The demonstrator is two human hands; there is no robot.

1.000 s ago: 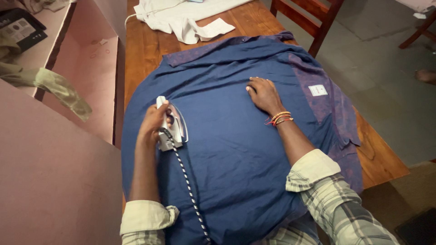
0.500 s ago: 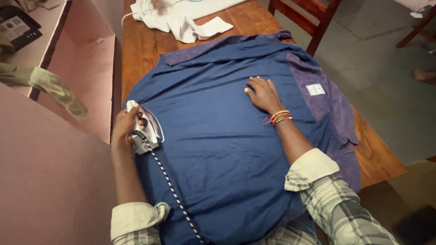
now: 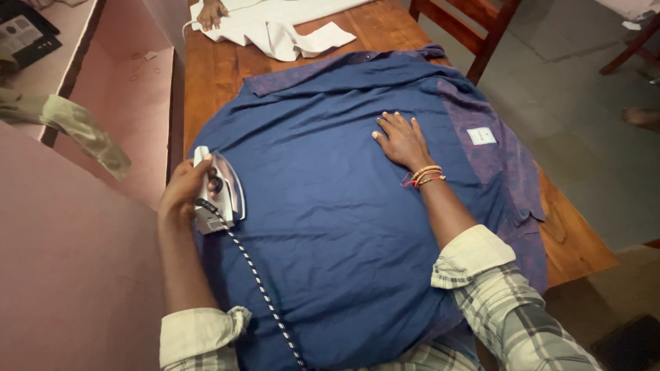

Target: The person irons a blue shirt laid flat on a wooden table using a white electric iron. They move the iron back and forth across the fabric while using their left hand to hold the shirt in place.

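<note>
The left hand (image 3: 182, 189), clenched around the iron (image 3: 218, 192), had slid it out to the blue shirt's (image 3: 330, 206) left edge. The right hand (image 3: 402, 141) stayed flat and open, pinning the cloth to the desk (image 3: 213, 69).

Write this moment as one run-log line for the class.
left hand: grips iron at left edge of blue garment | right hand: flat on garment | wooden table | white cloth beyond

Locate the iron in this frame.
In the head view, the iron sits at the left edge of the blue garment, gripped by the left hand, near the wooden table edge.
</note>
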